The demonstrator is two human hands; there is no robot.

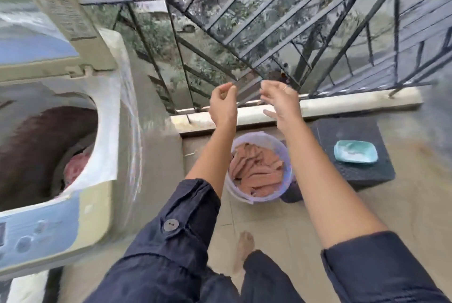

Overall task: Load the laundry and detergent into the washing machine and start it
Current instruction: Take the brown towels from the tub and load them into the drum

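Laundry [256, 170], a heap of pinkish-orange cloth, fills the pale plastic bucket [230, 189] standing on the tiled floor by the balcony kerb, just left of a dark woven stool [362, 170]. A teal dish of white detergent powder [355, 154] sits near the stool's back edge. The top-loading washing machine [73, 146] stands at the left with its lid up, and some reddish cloth already lies in the drum.

Both hands are raised above the bucket, in front of the railing [269, 33]. The left hand [223, 102] has its fingers loosely curled and the right hand [281, 104] is relaxed and half open; neither holds anything.

The step in hand looks like fetching more laundry. It would go best by reaching down with both hands, gathering the whole bundle from underneath so nothing trails, then swinging it left over the drum opening without brushing the detergent dish.
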